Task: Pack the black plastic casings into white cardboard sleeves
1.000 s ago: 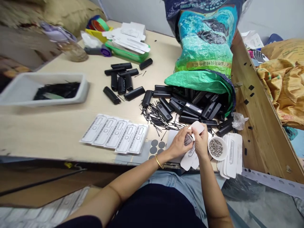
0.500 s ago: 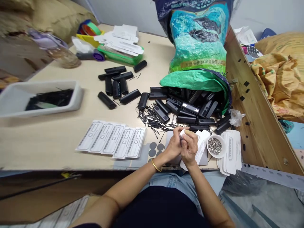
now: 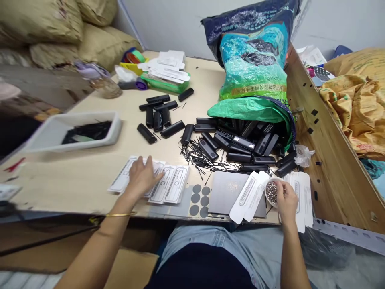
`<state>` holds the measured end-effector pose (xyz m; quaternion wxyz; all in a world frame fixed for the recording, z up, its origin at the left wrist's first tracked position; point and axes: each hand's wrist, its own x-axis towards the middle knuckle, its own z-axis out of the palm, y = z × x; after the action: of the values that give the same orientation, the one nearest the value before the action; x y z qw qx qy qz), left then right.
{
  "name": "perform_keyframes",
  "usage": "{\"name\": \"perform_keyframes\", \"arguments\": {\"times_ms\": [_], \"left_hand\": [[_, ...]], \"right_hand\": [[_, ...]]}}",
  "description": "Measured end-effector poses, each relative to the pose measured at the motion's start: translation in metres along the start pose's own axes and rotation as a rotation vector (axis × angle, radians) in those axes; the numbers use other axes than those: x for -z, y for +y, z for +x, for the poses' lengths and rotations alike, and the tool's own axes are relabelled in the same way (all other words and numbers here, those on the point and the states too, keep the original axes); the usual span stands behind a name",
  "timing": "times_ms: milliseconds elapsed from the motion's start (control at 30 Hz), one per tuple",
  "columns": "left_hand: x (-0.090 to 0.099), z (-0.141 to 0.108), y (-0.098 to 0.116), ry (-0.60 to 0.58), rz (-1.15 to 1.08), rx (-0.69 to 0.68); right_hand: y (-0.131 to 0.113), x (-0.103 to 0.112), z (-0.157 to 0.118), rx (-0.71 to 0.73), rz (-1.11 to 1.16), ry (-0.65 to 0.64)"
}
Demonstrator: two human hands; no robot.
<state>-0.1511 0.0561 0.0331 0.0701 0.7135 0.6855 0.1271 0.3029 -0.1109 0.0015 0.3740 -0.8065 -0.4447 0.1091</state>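
My left hand (image 3: 141,176) is at the left, fingers spread over a row of white printed packets (image 3: 172,184). It hides part of several packets, and I see nothing held in it. Far to the right, my right hand (image 3: 287,200) has its fingers drawn together over the near right rim of a small white cup (image 3: 267,192). Small shiny metal pieces (image 3: 272,192) fill the cup. What those fingertips pinch, if anything, is hidden. Left of the cup, flat white printed cards (image 3: 248,196) lie on a grey plate (image 3: 224,188).
A green-lipped bag (image 3: 254,80) spills black oblong cases (image 3: 240,142). Thin black sticks (image 3: 198,156) lie before them. A white tray (image 3: 116,130) with black pieces stands left. More white cards (image 3: 305,200) lie right of the cup. A wooden board (image 3: 327,160) edges the table.
My hands were together over the grey plate, around a small white piece. Now they are apart: the left has moved to the packets, the right to the cup. The white piece has left my hands.
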Motion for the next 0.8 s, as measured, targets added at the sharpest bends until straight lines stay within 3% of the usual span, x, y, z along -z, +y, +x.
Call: {"name": "perform_keyframes", "arguments": {"times_ms": [67, 133, 200, 267, 333, 433, 633, 733, 800], "left_hand": [[-0.015, 0.007, 0.021, -0.020, -0.005, -0.114], [-0.030, 0.021, 0.059, -0.074, -0.082, -0.312], [-0.047, 0.040, 0.097, -0.178, -0.104, -0.532], [-0.063, 0.060, 0.122, -0.203, -0.068, -0.591], [-0.077, 0.076, 0.131, -0.191, -0.024, -0.596], [-0.086, 0.089, 0.125, -0.206, -0.036, -0.616], [-0.067, 0.066, 0.125, -0.142, -0.364, -0.499], [-0.059, 0.044, 0.145, -0.093, -0.687, -0.272], [-0.055, 0.030, 0.162, -0.117, -1.039, -0.074]], "right_hand": [[0.020, 0.000, 0.001, 0.035, -0.112, -0.129], [0.032, -0.006, 0.000, 0.082, -0.175, -0.191], [0.035, -0.011, -0.001, 0.095, -0.197, -0.173], [0.033, -0.014, -0.001, 0.096, -0.191, -0.141], [0.029, -0.014, -0.001, 0.098, -0.170, -0.121], [0.027, -0.010, 0.000, 0.060, -0.116, -0.100], [0.025, -0.001, -0.001, -0.143, 0.112, 0.061], [0.007, -0.004, -0.002, -0.150, 0.329, 0.150], [-0.016, -0.013, -0.005, -0.138, 0.505, 0.129]]}}
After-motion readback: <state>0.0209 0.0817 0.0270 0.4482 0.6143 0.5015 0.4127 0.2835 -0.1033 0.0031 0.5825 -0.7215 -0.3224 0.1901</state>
